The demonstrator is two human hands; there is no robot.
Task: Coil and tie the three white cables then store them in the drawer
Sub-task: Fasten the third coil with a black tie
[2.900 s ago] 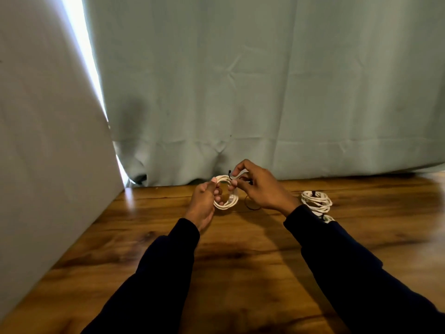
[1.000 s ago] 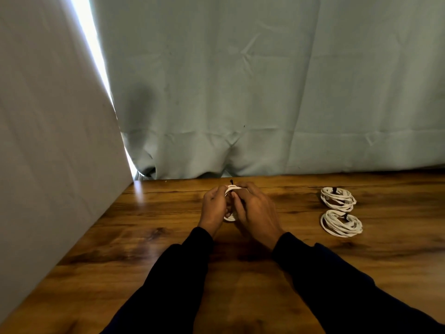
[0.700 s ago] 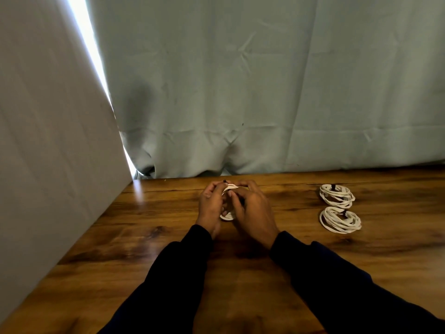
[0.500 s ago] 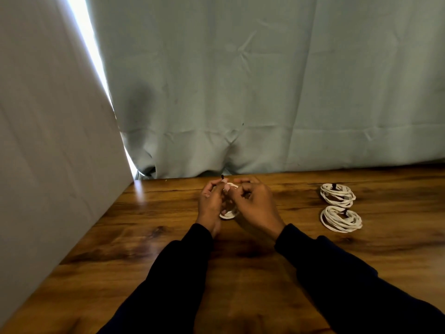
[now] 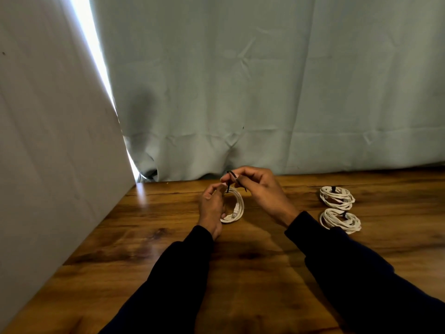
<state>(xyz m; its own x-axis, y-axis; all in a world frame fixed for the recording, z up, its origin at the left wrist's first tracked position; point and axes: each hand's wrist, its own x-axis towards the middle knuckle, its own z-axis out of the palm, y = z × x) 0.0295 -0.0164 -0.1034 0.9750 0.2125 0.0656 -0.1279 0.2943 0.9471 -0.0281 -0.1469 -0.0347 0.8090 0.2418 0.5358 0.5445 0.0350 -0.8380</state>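
Left hand [image 5: 211, 205]: grips coiled cable [image 5: 235, 206], left of tied coils [image 5: 338, 208].
Right hand [image 5: 258, 186]: pinches black tie [image 5: 230, 177] atop it.

the two hands, pressed close together over the coiled cable [image 5: 234, 206] a second ago, have come apart. the right hand [image 5: 258, 189] has lifted up and away toward the far edge of the surface [image 5: 252, 261], and its fingertips now pinch a thin black tie [image 5: 231, 178] that was almost hidden before and now stands out above the coil. the left hand [image 5: 212, 208] has slid to the coil's left side, so much more of the white loop shows, hanging upright between the hands rather than covered by them.
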